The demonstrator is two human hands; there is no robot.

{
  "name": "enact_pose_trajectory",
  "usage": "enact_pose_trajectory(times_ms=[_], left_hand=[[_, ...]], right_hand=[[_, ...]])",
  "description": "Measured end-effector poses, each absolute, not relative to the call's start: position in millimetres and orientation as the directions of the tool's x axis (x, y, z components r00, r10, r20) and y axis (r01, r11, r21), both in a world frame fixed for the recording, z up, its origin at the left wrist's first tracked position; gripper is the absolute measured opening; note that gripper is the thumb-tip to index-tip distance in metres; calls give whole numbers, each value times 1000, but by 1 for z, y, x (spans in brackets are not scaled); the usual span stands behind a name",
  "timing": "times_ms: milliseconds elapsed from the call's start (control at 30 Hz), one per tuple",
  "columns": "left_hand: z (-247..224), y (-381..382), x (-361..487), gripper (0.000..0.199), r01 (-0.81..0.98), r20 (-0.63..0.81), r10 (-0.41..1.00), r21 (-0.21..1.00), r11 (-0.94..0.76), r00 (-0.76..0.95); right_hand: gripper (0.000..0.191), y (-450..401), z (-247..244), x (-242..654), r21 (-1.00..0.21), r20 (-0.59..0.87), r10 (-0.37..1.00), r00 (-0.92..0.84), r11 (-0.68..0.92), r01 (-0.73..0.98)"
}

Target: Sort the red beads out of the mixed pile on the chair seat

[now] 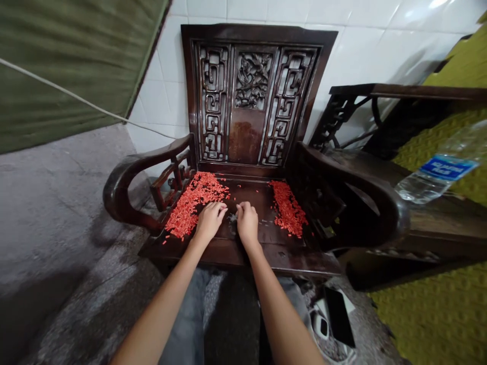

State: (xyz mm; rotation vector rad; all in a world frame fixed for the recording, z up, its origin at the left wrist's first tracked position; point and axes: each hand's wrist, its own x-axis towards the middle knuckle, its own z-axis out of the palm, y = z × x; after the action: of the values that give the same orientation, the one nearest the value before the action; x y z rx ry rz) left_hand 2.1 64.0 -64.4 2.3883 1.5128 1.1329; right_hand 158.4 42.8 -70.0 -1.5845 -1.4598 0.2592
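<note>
Both of my hands are over the seat of a dark carved wooden chair (258,31). My left hand (210,218) is closed, thumb and fingers pinched, at the right edge of a wide pile of small red pieces (186,205). My right hand (247,221) is closed too, a short way to the right, fingertips curled toward the left one. What either pinch holds is too small to make out. A second red pile (288,209) lies at the seat's right side. Small clear bits (232,218) lie between my hands, and a few loose red pieces are scattered behind them.
Curved armrests (117,195) flank the seat. At the right, a water bottle (437,175) stands tilted in view by a dark wooden side table (437,223). A black phone (340,315) and a white case (320,326) lie low at the right. A cord crosses the upper left.
</note>
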Motion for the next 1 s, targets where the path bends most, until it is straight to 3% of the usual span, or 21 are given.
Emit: enact_pose_trajectory(times_ms=[100,167,233,300,633,867,1000], left_hand=[[-67,60,7,15,683,548,811,513,-519,205],[-69,59,12,17,620,538,828,598,-508,159],[-71,61,18,21,552,521,843,666,-502,138],[-72,66,25,24,514,519,842,688,-513,146],[-74,81,45,19,344,466,884,823,-453,48],[-72,74,43,17,276,458,882,838,-470,111],[-73,74,44,18,262,455,877,836,-481,158]], right_hand=[[28,45,-75,161,-854,399,872,283,242,460],[27,47,-80,163,-934,347,887,304,295,203],[26,50,-84,164,-956,278,915,291,293,-8],[25,53,-86,164,-957,233,938,257,267,-109],[27,48,-81,161,-957,195,945,264,242,-159],[30,46,-79,162,-964,229,931,285,257,-66],[33,47,-78,164,-968,196,936,293,233,-98]])
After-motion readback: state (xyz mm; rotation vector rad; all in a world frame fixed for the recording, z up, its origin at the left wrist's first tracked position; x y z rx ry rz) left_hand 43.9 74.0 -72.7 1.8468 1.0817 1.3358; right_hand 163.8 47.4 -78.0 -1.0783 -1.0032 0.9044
